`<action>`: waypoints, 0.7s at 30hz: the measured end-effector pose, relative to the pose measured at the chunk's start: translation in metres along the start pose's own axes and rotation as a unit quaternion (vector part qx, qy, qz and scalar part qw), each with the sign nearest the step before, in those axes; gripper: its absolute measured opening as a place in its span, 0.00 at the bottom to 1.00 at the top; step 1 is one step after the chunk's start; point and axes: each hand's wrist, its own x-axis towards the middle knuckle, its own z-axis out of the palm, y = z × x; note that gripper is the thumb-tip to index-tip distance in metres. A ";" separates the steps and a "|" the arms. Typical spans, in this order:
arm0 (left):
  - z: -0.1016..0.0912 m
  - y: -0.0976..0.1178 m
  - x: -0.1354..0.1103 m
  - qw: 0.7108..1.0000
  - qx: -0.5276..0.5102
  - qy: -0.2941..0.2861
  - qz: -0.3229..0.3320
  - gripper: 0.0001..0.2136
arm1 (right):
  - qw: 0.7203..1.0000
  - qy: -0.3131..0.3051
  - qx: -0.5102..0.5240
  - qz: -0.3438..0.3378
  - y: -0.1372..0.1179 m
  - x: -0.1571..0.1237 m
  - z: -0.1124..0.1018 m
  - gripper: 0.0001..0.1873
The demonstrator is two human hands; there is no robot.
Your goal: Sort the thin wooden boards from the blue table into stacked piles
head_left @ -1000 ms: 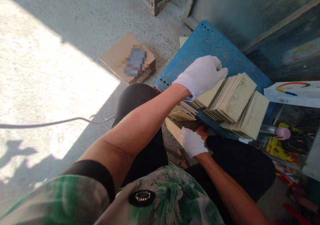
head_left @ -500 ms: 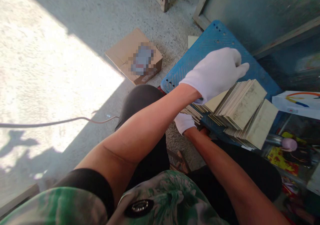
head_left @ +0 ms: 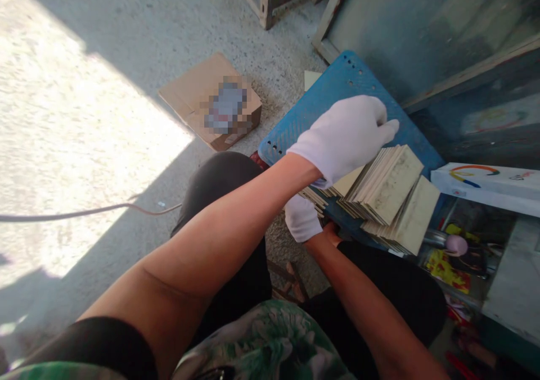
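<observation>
Several thin pale panels [head_left: 392, 186] lean in overlapping stacks on a blue perforated plastic board [head_left: 333, 90]. My left hand [head_left: 346, 135], in a white glove, lies over the far stack with its fingers curled on the panels' upper edges. My right hand [head_left: 301, 218], also gloved, sits low at the near end of the stacks, against the panel ends and partly under my left forearm. What its fingers hold is hidden. My knees in black trousers [head_left: 219, 177] are on either side.
A cardboard box [head_left: 211, 107] lies on the concrete floor to the left, with a cable [head_left: 84, 212] running across the sunlit part. A white printed box [head_left: 489, 180] and colourful clutter [head_left: 447, 262] are on the right. A wooden frame [head_left: 268, 0] stands at the back.
My right hand rose from between my knees, where it held one panel, to the near end of the stacks. My left hand stayed on the far stack.
</observation>
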 end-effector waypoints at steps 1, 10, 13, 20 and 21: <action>0.000 0.000 0.000 1.000 -0.005 -0.003 -0.008 0.17 | 1.000 0.020 0.008 0.014 0.006 -0.004 -0.002 0.19; 0.015 -0.004 0.009 0.998 0.017 -0.017 -0.057 0.18 | 0.918 0.087 0.202 0.329 0.107 -0.006 -0.024 0.26; 0.045 -0.013 0.017 0.994 0.053 -0.057 -0.081 0.18 | 0.925 0.029 0.203 0.319 0.133 0.001 -0.025 0.23; 0.128 -0.035 0.016 0.937 0.208 -0.239 -0.144 0.18 | 0.919 0.016 0.248 0.307 0.153 0.020 -0.020 0.22; 0.135 -0.037 0.015 0.932 0.218 -0.238 -0.163 0.20 | 0.915 0.020 0.258 0.308 0.154 0.021 -0.018 0.22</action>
